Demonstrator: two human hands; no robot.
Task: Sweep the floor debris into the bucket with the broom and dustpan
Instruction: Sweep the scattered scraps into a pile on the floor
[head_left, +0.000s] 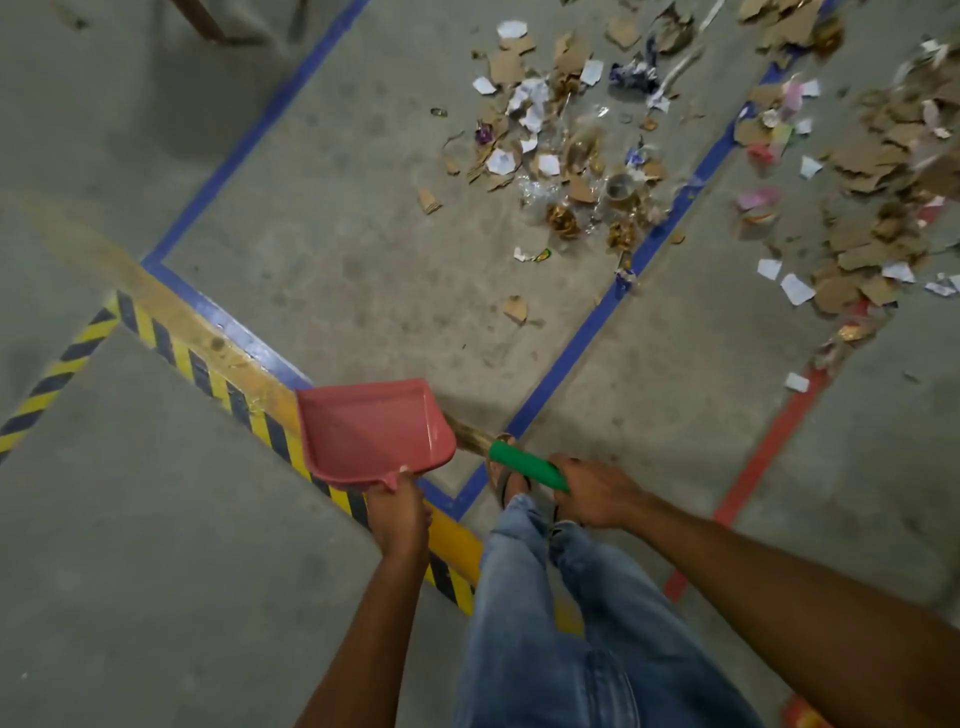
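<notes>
Debris (561, 156) lies scattered over the concrete floor (337, 270) in the upper right of the view: torn brown cardboard scraps, white paper bits, crumpled clear and gold wrappers. A denser heap (872, 171) of the same, with some pink pieces, spreads along the right edge. Any print on the wrappers is too small and blurred to read.

The left hand (400, 514) grips the short handle of a pinkish-red plastic dustpan (371, 431), fingers curled round it. The pan is held off the floor, low and centre in the view, above the yellow-and-black hazard tape (171, 348). Its open mouth faces up-frame, away from the person, and its long axis runs from the handle at the hand to the wide lip. Nothing lies inside it.

The right hand (597, 493) is closed around the green handle of a broom (524, 465), just beside the dustpan. The broom's long axis runs from that hand toward the upper left. Its tan bristles pass behind the pan and show beyond it as a blurred streak along the hazard tape.

Blue tape lines (582, 338) frame a rectangle on the floor, with most of the nearer debris inside it. A red tape line (769, 452) runs on the right. Blue jeans (561, 623) and a sandalled foot (511, 480) show below the hands. Both tools are well apart from the debris.
</notes>
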